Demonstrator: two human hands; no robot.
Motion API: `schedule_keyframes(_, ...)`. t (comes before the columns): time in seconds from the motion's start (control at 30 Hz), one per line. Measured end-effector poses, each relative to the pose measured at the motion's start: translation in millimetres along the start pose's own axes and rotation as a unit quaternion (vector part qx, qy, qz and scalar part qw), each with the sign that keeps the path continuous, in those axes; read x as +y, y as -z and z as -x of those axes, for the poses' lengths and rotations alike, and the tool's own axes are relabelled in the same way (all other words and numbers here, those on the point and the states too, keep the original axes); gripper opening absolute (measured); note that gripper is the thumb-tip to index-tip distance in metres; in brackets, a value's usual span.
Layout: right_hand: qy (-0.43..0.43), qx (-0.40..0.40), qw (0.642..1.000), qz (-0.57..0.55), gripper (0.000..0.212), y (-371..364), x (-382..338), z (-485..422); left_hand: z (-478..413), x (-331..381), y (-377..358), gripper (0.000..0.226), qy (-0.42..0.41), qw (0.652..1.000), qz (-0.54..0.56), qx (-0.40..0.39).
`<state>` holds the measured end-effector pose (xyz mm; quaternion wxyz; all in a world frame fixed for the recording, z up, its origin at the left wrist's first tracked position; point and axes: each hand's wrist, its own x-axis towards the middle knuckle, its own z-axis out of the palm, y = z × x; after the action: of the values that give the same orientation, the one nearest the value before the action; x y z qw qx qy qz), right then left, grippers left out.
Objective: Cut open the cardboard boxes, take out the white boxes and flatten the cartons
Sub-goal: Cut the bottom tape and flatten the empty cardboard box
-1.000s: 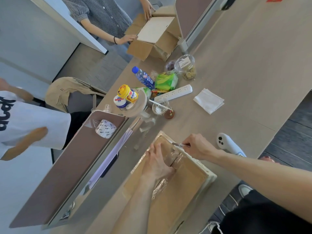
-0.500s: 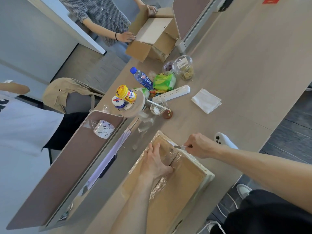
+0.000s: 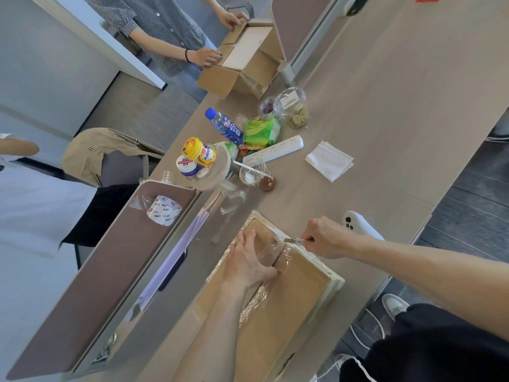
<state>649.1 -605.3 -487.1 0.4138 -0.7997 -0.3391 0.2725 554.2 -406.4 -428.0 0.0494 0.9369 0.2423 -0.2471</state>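
Note:
A taped cardboard carton (image 3: 289, 299) lies on the wooden table in front of me, its top seam covered in clear tape. My left hand (image 3: 252, 261) presses flat on the carton's top, fingers spread by the seam. My right hand (image 3: 323, 237) grips a small knife (image 3: 293, 240) whose blade points at the far end of the taped seam. At the table's far end another person holds an open cardboard box (image 3: 242, 64) with a white box (image 3: 246, 46) showing inside it.
Between the two cartons stand a water bottle (image 3: 224, 125), yellow jar (image 3: 198, 151), green packet (image 3: 261, 130), power strip (image 3: 275, 148), plastic cups (image 3: 252, 170), jar (image 3: 293, 107) and napkins (image 3: 329, 160). A white controller (image 3: 359, 223) lies right of my hand. A desk divider (image 3: 115, 260) with a tape roll (image 3: 164, 210) runs on the left.
My right hand has drawn the knife slightly right along the carton's far edge. The other person's hands shifted on their open box. The person at left moved partly out of view.

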Motion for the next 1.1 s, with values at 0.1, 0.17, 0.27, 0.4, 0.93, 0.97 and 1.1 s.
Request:
schedule_keyframes(0.1,-0.008,-0.003,1.000,0.011,0.035,0.3,-1.1,1.8,0.1,0.6,0.5,0.116,0.002,1.000,-0.004,-0.001)
schedule_keyframes(0.17,-0.013,-0.006,1.000,0.016,0.034,-0.3,-1.0,3.4,-0.1,0.3,0.3,0.116,0.001,1.000,-0.006,0.000)
schedule_keyframes(0.27,-0.021,-0.006,1.000,0.023,0.033,-1.2,-0.9,8.9,-1.1,0.0,-0.8,0.115,0.000,1.000,-0.006,0.003)
schedule_keyframes(0.4,-0.029,-0.004,0.999,0.035,0.034,-2.3,-3.3,13.1,-2.5,-0.5,-1.5,0.117,0.001,1.000,-0.008,0.003)
schedule_keyframes(0.93,-0.038,0.001,0.999,0.007,0.038,-0.5,-3.3,33.9,-4.5,-1.8,-4.8,0.117,-0.002,1.000,-0.021,0.015)
schedule_keyframes(0.97,-0.039,0.000,0.999,0.010,0.038,-0.6,-2.9,35.2,-4.5,-2.0,-5.1,0.117,-0.002,1.000,-0.022,0.015)
schedule_keyframes(1.1,-0.047,-0.006,0.999,0.008,0.037,0.1,-0.4,42.5,-4.3,-3.6,-5.6,0.116,-0.003,1.000,-0.014,0.020)
